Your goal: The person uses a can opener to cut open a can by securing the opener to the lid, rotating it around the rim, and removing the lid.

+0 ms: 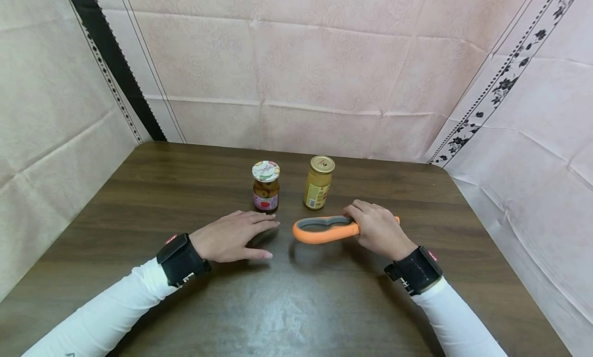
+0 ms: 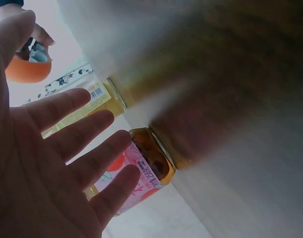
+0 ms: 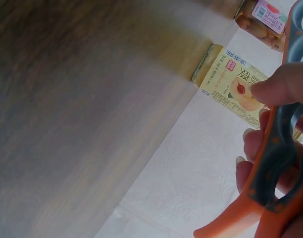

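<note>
My right hand grips an orange jar opener with a grey inner lining, its loop pointing left over the table. In the right wrist view the thumb lies across the opener's middle and the fingers curl behind it. My left hand is palm down with fingers spread, holding nothing, just in front of a jar of dark fruit with a white patterned lid and pink label. Right of that jar stands a yellow peach jar with a gold lid. Both jars are upright and closed.
The brown wooden table runs back to a pale pink cloth hanging behind it. White cloths hang at the left and right sides, the right one with a black floral border. Both wrists wear black bands.
</note>
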`<state>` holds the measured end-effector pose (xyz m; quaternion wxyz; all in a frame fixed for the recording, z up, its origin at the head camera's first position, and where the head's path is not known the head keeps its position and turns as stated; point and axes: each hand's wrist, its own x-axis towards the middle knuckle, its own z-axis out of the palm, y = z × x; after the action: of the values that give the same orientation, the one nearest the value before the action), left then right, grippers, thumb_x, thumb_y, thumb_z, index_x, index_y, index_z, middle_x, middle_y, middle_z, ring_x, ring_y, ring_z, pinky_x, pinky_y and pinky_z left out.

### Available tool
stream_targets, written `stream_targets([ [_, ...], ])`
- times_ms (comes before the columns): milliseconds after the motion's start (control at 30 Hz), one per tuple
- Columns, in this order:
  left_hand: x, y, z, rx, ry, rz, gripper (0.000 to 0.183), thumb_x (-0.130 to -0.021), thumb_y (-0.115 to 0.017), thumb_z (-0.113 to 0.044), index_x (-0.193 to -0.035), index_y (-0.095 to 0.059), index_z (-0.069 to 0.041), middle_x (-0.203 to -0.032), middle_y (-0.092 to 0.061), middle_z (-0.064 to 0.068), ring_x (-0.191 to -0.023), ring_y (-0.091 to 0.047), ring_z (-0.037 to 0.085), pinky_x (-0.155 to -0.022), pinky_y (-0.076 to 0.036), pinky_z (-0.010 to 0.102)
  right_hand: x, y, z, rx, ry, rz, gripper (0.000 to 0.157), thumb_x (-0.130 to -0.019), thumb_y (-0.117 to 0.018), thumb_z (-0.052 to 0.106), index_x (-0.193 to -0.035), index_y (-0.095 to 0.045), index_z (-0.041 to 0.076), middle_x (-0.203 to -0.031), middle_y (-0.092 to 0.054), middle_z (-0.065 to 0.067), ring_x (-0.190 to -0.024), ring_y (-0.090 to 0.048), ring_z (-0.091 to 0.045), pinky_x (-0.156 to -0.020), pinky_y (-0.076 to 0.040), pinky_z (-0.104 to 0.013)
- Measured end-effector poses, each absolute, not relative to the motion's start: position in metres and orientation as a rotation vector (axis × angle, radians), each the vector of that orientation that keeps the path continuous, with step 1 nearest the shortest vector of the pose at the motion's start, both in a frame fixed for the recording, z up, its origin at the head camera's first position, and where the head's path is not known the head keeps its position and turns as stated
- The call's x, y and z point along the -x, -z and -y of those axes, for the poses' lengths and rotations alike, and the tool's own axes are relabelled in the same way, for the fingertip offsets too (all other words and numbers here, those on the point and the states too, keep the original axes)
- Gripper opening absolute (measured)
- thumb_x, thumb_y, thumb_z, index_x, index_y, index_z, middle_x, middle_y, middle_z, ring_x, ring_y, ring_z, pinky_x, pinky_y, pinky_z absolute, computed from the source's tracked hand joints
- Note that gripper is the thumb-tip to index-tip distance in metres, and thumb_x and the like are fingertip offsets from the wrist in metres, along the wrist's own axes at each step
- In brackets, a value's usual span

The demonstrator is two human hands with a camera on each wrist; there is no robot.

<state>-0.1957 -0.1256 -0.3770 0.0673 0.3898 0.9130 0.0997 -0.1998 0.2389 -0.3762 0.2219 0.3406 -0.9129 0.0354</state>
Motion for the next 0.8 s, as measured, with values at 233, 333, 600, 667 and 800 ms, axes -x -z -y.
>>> stream_targets([
  [233, 0.206, 0.377, 0.135, -1.126, -0.390, -2.751, 0.067, -0.096, -0.060, -0.060, -0.149, -0.051, -0.019, -0.152, -0.053, 0.006, -0.141, -0.049, 0.027, -0.117, -0.038, 0.052, 0.199, 0.376, -0.238, -0.946, -0.089, 2.519, 0.032, -0.071, -0.082, 0.006, -0.101, -0.071, 0.012, -0.089, -0.061, -0.001, -0.078, -0.059, -0.017, -0.069, -0.054, -0.036],
  [333, 0.211, 0.377, 0.138, -1.090, -0.459, -2.747, 0.062, -0.097, -0.061, -0.056, -0.145, -0.055, -0.018, -0.148, -0.056, 0.005, -0.139, -0.051, 0.026, -0.115, -0.041, 0.051, 0.199, 0.376, -0.238, -0.949, -0.085, 2.527, 0.033, -0.071, -0.081, 0.005, -0.101, -0.070, 0.012, -0.090, -0.060, -0.001, -0.080, -0.059, -0.018, -0.070, -0.054, -0.036],
  [600, 0.221, 0.377, 0.145, -0.947, -0.607, -2.763, 0.053, -0.098, -0.062, -0.050, -0.138, -0.061, -0.015, -0.144, -0.059, 0.007, -0.134, -0.055, 0.025, -0.111, -0.046, 0.051, 0.199, 0.377, -0.237, -0.947, -0.083, 2.547, 0.032, -0.072, -0.081, 0.005, -0.102, -0.070, 0.011, -0.090, -0.059, -0.002, -0.080, -0.057, -0.018, -0.071, -0.053, -0.037],
  [667, 0.223, 0.377, 0.147, -0.917, -0.638, -2.760, 0.051, -0.098, -0.062, -0.049, -0.137, -0.061, -0.015, -0.143, -0.060, 0.007, -0.132, -0.056, 0.024, -0.110, -0.047, 0.051, 0.200, 0.377, -0.237, -0.949, -0.081, 2.549, 0.031, -0.073, -0.080, 0.005, -0.101, -0.071, 0.011, -0.090, -0.059, -0.002, -0.080, -0.057, -0.018, -0.070, -0.053, -0.037],
  [800, 0.228, 0.377, 0.151, -0.865, -0.707, -2.747, 0.049, -0.099, -0.063, -0.047, -0.135, -0.062, -0.014, -0.140, -0.061, 0.007, -0.129, -0.058, 0.024, -0.108, -0.048, 0.051, 0.200, 0.378, -0.237, -0.953, -0.085, 2.560, 0.031, -0.073, -0.080, 0.005, -0.102, -0.071, 0.012, -0.091, -0.059, -0.002, -0.080, -0.057, -0.018, -0.071, -0.052, -0.037],
])
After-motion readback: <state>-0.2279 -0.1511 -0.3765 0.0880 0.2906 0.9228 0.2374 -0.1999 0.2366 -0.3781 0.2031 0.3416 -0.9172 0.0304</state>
